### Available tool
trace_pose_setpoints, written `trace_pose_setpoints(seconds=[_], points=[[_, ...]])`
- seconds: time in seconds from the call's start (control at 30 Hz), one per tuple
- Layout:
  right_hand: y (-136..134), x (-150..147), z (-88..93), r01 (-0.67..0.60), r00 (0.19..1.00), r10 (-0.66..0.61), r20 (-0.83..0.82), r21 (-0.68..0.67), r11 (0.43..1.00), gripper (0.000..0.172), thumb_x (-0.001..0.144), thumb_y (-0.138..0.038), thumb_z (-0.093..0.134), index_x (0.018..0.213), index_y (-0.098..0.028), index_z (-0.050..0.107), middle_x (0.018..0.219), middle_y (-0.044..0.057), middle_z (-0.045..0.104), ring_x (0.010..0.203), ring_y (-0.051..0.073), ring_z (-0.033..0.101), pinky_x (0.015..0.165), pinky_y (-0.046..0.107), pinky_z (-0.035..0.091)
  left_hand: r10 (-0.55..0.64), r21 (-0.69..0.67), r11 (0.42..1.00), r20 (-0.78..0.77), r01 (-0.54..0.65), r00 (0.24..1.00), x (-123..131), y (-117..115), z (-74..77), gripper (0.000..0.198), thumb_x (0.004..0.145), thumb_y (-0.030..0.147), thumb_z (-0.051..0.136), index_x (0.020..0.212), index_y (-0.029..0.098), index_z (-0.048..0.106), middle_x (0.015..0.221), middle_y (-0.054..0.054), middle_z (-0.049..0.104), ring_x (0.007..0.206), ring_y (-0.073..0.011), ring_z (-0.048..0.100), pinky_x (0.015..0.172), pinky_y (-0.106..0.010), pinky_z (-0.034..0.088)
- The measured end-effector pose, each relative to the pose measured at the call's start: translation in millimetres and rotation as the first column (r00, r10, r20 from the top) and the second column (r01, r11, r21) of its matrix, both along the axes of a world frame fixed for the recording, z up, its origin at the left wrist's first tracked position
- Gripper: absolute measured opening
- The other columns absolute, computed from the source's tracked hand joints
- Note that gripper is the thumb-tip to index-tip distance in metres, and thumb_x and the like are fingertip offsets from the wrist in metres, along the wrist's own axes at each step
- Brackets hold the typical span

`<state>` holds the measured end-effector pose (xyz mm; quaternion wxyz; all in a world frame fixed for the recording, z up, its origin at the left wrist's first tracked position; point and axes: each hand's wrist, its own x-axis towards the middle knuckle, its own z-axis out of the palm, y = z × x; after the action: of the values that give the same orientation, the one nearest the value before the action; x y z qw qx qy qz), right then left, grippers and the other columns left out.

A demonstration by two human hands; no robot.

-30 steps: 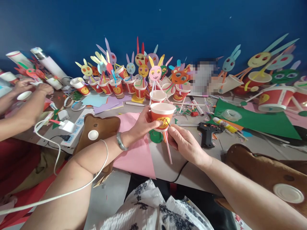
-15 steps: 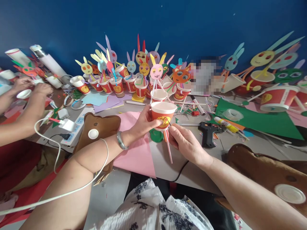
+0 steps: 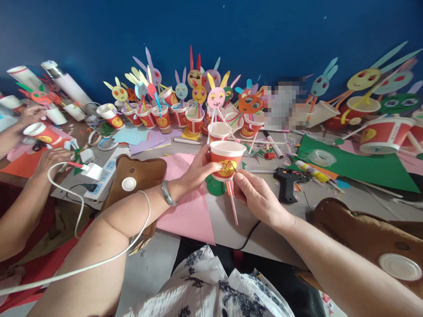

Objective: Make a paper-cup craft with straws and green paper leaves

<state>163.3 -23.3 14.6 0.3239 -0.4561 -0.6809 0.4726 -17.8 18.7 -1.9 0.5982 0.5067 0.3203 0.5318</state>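
A red and white paper cup (image 3: 221, 158) with a yellow emblem is held upright over the table by my left hand (image 3: 203, 167), its thumb across the front. My right hand (image 3: 256, 191) is closed in a pinch on a thin dark pointed tool (image 3: 235, 168). The tool's tip is at the cup's right front side; whether it pierces the wall I cannot tell. Below the cup hang pink and orange straws (image 3: 233, 204), their upper ends hidden behind it. A green disc (image 3: 216, 187) lies under the cup, beside a pink paper sheet (image 3: 185, 215).
Several cup figures with paper faces (image 3: 216, 97) line the back. A black glue gun (image 3: 287, 185) lies right of my right hand. A power strip (image 3: 107, 174) and brown cushion (image 3: 142, 169) are at left. White cable (image 3: 147, 215) crosses my left forearm. A co-worker's hands (image 3: 54, 163) are far left.
My hands, the cup and the tool have barely moved. At far left, the co-worker's nearer hand has come down toward the table, and a red and white cup there now lies tilted.
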Motion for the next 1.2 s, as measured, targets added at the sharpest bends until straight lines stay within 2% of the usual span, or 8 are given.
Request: trace_pose_setpoints(seconds=[0.17,0.23,0.37,0.47,0.6,0.77,1.2], points=[[-0.1,0.0,0.7,0.002,1.000,-0.002,-0.006,0.005,1.000,0.056,0.098,-0.070,0.038,0.071,-0.022,0.044,0.054,-0.004,0.043,0.050,0.011,0.036,0.049,0.027,0.029,-0.030,-0.055,0.998,0.017,0.031,0.999,-1.2,-2.7,4.1,0.034,0.081,0.036,0.063,0.111,0.020,0.058,0.114,-0.007,0.066,0.115,-0.0261,0.061,0.099,-0.041,0.048],[0.2,0.2,0.8,0.004,1.000,-0.004,-0.004,0.010,1.000,0.056,0.098,-0.070,0.038,0.071,-0.022,0.044,0.054,-0.004,0.043,0.051,0.011,0.036,0.049,0.027,0.029,-0.041,-0.035,0.999,0.023,0.041,0.999,-0.8,-2.1,2.7,0.041,0.078,0.038,0.071,0.111,0.020,0.057,0.113,-0.007,0.067,0.113,-0.0262,0.062,0.097,-0.041,0.049],[1.2,0.5,0.8,0.002,1.000,-0.002,0.001,0.017,1.000,0.057,0.098,-0.070,0.037,0.071,-0.022,0.045,0.055,-0.003,0.044,0.051,0.011,0.037,0.050,0.027,0.030,-0.040,-0.006,0.999,0.033,0.040,0.999,0.5,1.2,-3.5,0.057,0.065,0.031,0.086,0.110,0.020,0.054,0.108,-0.006,0.067,0.103,-0.0213,0.063,0.089,-0.036,0.051],[1.2,0.1,0.7,-0.002,1.000,0.001,0.011,0.014,1.000,0.057,0.098,-0.070,0.037,0.071,-0.021,0.045,0.055,-0.004,0.044,0.051,0.011,0.037,0.050,0.027,0.030,-0.011,-0.002,1.000,0.033,0.011,0.999,0.5,2.7,-5.7,0.056,0.065,0.030,0.087,0.109,0.020,0.053,0.107,-0.006,0.065,0.099,-0.0184,0.062,0.086,-0.032,0.052],[0.4,-0.6,0.9,0.003,1.000,-0.003,0.017,0.016,1.000,0.056,0.098,-0.070,0.038,0.071,-0.022,0.045,0.054,-0.004,0.042,0.051,0.011,0.037,0.049,0.027,0.029,0.012,0.008,1.000,0.006,-0.012,1.000,-0.8,2.9,-5.1,0.054,0.067,0.031,0.084,0.110,0.020,0.053,0.107,-0.006,0.064,0.100,-0.0188,0.061,0.087,-0.033,0.052],[0.0,-1.1,1.1,0.008,1.000,-0.008,0.030,0.021,1.000,0.056,0.098,-0.070,0.038,0.071,-0.022,0.044,0.054,-0.004,0.042,0.051,0.011,0.036,0.049,0.027,0.029,-0.004,0.012,1.000,-0.003,0.004,1.000,-1.7,3.2,-5.5,0.054,0.068,0.031,0.083,0.111,0.021,0.052,0.107,-0.006,0.063,0.099,-0.0190,0.060,0.087,-0.034,0.050],[0.3,0.6,-0.6,0.003,1.000,-0.003,0.012,0.014,1.000,0.056,0.098,-0.070,0.037,0.071,-0.022,0.044,0.056,-0.003,0.043,0.052,0.011,0.036,0.049,0.027,0.028,-0.026,0.051,0.998,-0.002,0.026,1.000,-1.3,2.0,-7.1,0.063,0.066,0.043,0.088,0.113,0.021,0.052,0.110,-0.007,0.061,0.102,-0.0205,0.060,0.088,-0.034,0.051]])
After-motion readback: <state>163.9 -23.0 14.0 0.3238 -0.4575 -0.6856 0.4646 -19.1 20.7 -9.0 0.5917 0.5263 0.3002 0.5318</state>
